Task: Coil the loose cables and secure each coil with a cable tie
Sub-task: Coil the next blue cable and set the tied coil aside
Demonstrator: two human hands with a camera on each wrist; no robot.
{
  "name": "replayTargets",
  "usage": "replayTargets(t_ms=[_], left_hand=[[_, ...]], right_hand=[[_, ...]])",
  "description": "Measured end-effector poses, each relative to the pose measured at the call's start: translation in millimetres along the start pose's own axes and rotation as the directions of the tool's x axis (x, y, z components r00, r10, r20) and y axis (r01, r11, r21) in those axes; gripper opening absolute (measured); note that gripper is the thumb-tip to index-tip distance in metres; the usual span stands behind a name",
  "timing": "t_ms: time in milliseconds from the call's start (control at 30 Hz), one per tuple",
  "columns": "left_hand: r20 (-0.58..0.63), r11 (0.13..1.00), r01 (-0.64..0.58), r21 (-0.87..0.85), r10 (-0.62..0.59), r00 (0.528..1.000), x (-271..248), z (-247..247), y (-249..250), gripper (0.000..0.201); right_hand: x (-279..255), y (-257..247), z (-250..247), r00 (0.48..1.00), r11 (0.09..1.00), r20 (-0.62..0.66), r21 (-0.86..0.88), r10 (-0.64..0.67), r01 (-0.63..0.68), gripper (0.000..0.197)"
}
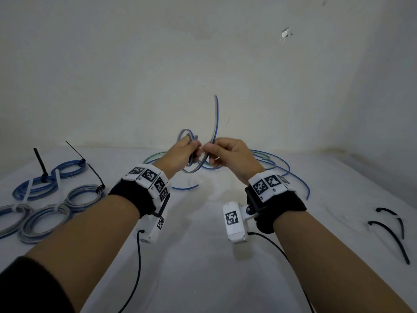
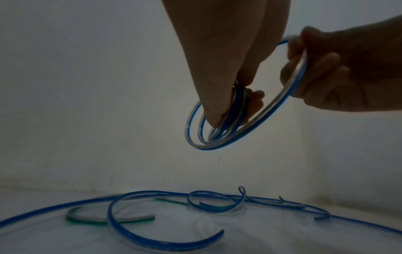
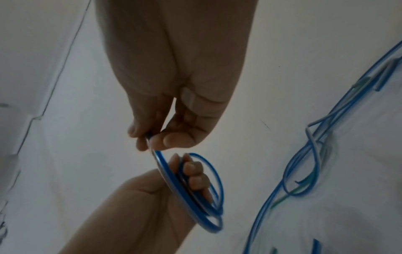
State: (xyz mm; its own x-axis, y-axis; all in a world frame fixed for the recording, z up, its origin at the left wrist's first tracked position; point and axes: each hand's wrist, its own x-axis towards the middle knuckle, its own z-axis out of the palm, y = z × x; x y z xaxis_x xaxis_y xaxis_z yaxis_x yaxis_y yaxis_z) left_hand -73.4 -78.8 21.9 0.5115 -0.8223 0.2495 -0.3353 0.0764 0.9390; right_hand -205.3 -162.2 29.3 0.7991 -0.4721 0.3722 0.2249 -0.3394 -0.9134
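Both hands hold one blue-and-white cable above the white table. My left hand grips a small coil of several loops, fingers curled through it; the same coil hangs under the left hand in the left wrist view. My right hand pinches the free strand just right of the coil, and the tail sticks upward. In the right wrist view the right hand pinches the strand above the left hand and coil.
Loose blue and green cables lie on the table behind the hands. Several tied coils with cable ties sit at the left. Two black cable ties lie at the right. A white wall stands close behind.
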Motion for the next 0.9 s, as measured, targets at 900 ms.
replayTargets(t_ms=[900], left_hand=[[0.255,0.937,0.164,-0.309,-0.085,0.963,-9,3,18,0.037]], right_hand=[[10,29,-19,0.950,0.864,-0.226,-0.497,-0.216,0.078,0.012]])
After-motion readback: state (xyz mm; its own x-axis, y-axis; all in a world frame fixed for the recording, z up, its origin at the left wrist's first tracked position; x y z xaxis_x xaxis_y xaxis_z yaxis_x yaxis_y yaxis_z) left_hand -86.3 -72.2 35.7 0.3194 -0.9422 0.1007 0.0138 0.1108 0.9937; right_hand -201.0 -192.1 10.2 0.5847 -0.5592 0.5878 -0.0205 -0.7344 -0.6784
